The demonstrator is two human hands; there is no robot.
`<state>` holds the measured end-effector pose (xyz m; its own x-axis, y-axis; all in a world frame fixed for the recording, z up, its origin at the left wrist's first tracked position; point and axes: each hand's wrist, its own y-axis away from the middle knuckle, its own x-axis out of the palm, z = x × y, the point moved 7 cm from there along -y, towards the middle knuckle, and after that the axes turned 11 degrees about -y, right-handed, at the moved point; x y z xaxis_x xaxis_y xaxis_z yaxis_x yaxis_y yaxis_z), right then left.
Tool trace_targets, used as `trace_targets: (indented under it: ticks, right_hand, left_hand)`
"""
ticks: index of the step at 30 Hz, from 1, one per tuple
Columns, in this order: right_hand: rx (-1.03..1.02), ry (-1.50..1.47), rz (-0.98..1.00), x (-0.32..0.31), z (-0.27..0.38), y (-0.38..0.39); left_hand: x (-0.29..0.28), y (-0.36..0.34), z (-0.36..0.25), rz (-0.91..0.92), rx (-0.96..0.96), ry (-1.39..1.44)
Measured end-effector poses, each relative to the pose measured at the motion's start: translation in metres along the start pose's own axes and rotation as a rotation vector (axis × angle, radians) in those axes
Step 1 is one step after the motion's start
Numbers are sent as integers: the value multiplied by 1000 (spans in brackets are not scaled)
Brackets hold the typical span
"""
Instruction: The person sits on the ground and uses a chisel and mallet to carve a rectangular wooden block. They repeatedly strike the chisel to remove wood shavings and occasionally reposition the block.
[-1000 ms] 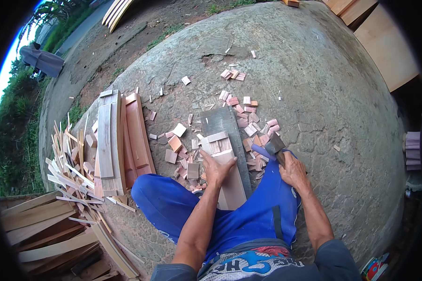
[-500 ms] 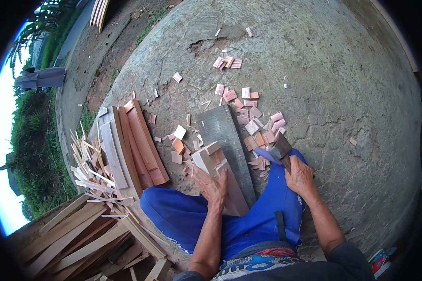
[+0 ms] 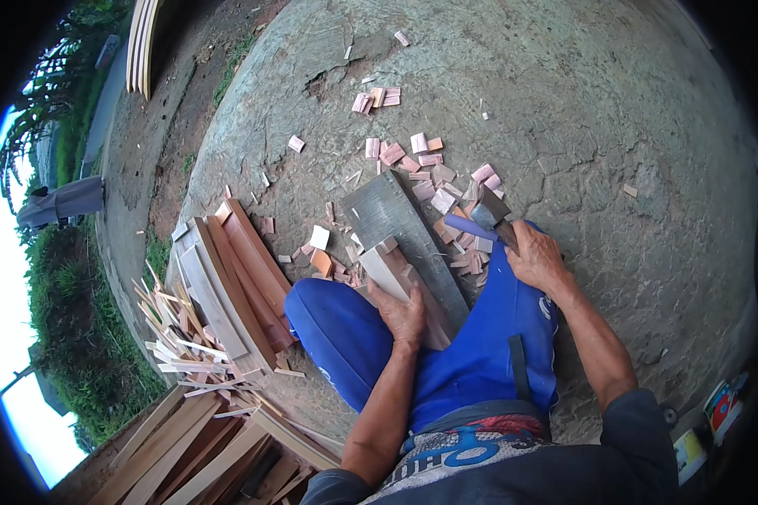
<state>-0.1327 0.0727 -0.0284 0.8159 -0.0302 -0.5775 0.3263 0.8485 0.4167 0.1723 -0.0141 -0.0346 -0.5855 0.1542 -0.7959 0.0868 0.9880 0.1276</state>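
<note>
My left hand grips a pale wooden block, thumb on top and fingers down its left side. Notches are cut along the block, and its near end reaches between my legs. Beneath it lies a dark, wide plank on the ground. In my right hand, over my right knee, is a hammer with a dark, blocky head and a short handle. A purple rod-like piece sits right against the hammer head; whether my right hand holds it too, I cannot tell.
Small pinkish wood offcuts lie scattered around the plank on rough concrete. To the left are stacked reddish-brown boards, a heap of thin wood strips and longer timber. A grassy bank rises beyond.
The wooden block has been turned, so its notched face now points more to the right, and my left hand has shifted on it. The hammer has risen slightly with the purple piece. The view has swung.
</note>
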Motion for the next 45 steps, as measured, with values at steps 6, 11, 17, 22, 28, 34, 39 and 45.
trace_targets:
  ticks: [6, 11, 17, 22, 28, 34, 39, 45]
  right_hand:
    - [-154, -133, -140, -9, 81, 15]
    - [-313, -374, -93, -1, 162, 30]
    - [-509, -506, -113, 38, 223, 40]
    - [-457, -618, -221, 20, 197, 59]
    - [-307, -692, -185, -4, 166, 122]
    - [-182, -741, -159, 6, 145, 151]
    - [-162, -729, -138, 11, 144, 149]
    - [-179, -778, -153, 19, 137, 147]
  left_hand:
    - [-10, -10, 8, -166, -4, -6]
    - [-73, -48, -39, 4, 88, 609]
    - [-128, -75, -111, 199, 238, 1059]
    - [-122, -83, -152, 419, 350, 1248]
    - [-87, -89, -162, 564, 476, 812]
    - [-78, -95, -157, 650, 477, 789]
    - [-85, -83, -175, 581, 571, 782]
    - [-86, -86, -176, 491, 561, 680]
